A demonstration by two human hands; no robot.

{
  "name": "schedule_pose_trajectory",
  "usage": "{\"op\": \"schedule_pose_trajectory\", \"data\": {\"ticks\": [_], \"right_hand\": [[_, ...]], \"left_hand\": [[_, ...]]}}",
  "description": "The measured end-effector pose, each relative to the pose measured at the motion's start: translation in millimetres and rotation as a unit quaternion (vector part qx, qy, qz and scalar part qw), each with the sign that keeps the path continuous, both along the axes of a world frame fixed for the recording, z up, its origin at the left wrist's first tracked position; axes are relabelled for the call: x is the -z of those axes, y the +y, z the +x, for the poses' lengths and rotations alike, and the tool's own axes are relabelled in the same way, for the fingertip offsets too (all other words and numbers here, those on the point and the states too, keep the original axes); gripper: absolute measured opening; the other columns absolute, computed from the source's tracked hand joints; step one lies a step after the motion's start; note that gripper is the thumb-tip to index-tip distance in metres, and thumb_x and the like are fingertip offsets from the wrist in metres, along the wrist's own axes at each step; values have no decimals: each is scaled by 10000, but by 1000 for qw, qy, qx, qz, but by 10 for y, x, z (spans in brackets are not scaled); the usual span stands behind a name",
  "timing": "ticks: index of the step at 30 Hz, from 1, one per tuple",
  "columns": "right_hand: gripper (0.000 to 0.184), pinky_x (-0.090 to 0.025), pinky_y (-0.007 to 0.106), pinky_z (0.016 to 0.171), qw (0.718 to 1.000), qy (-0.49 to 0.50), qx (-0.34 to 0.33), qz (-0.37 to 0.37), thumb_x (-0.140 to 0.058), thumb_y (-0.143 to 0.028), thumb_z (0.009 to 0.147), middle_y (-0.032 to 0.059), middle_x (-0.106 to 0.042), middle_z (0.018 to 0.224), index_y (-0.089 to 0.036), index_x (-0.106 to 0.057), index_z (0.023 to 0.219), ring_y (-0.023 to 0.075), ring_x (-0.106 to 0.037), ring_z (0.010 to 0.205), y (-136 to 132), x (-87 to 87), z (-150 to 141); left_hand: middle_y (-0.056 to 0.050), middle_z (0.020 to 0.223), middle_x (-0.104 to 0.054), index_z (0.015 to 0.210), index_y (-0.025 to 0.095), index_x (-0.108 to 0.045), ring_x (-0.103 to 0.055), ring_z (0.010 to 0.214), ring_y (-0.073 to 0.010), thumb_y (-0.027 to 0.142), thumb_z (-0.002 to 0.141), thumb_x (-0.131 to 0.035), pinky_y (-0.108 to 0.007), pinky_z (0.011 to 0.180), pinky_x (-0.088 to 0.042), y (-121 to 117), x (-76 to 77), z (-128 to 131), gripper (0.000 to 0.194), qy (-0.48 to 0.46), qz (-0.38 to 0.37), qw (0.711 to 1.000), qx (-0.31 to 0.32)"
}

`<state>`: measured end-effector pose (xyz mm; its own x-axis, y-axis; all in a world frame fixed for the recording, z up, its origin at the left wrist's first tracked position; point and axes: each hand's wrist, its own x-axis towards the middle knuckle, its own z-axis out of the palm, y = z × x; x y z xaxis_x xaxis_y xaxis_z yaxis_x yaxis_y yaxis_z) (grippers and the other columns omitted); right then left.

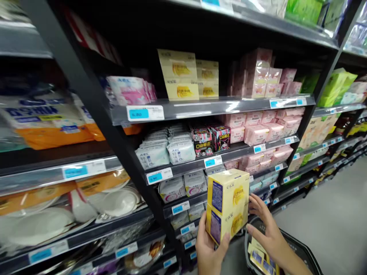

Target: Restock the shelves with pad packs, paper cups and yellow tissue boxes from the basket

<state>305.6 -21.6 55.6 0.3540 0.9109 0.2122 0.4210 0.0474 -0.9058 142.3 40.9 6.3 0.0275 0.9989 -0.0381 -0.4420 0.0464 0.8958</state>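
Yellow boxes [228,206], two stacked, sit low and right of centre, between our hands, before black store shelving [88,95]. A dark shopping basket [298,248] lies at lower right, and matching yellow packs [179,74] stand higher up. Our left hand [208,248] cups the lower box; our right hand [266,233] presses spread fingers [255,204] against the side. We are at the holding step; any next move calls for keeping both boxes squared
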Motion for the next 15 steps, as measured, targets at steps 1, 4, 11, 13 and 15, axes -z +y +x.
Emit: {"op": "schedule_pose_trajectory", "data": {"ticks": [1, 4, 11, 13, 15], "right_hand": [[777, -388, 607, 1155, 1000, 7, -12, 19, -612, -580, 938, 136, -381, 1612, -377, -204, 1567, 348, -428, 1440, 72, -37, -44], [977, -292, 654, 1207, 997, 21, -52, 58, -668, -668, 862, 149, -265, 1673, -388, -72, 1584, 373, -292, 1532, 265, -229, -184], [1367, -186, 654, 1251, 995, 42, -86, 25, -868, -604, 645, 159, -230, 1685, -332, 50, 1621, 415, -241, 1549, 506, -839, -506], [1377, -247, 642, 1236, 994, 27, -90, 51, -891, -504, 629, 166, -287, 1659, -321, 35, 1631, 423, -311, 1520, 546, -939, -571], [1337, -337, 635, 1201, 991, -11, -84, 107, -889, -414, 633, 168, -353, 1623, -325, -10, 1638, 429, -392, 1476, 591, -1044, -599]], "left_hand": [[-276, 1460, -548, 1523, 97, -369, -623, 1283, -348, 574, 712, -842, -331, 983, -575, 10, 6, 22, 1053, 11, 18, 1000, -15], [-273, 1452, -549, 1536, 101, -356, -628, 1278, -347, 577, 768, -794, -341, 988, -575, 72, 10, 63, 1005, 62, 80, 992, -70], [-256, 1444, -549, 1526, 137, -416, -553, 1355, -396, 422, 772, -841, -435, 1058, -540, 292, -180, -129, 912, 157, 253, 944, -142], [-257, 1450, -537, 1548, 148, -382, -524, 1383, -399, 383, 794, -827, -461, 1076, -523, 364, -233, -212, 907, 171, 289, 932, -137], [-262, 1463, -514, 1573, 153, -335, -495, 1407, -405, 376, 822, -800, -491, 1090, -508, 435, -259, -280, 911, 179, 316, 925, -112]]}}
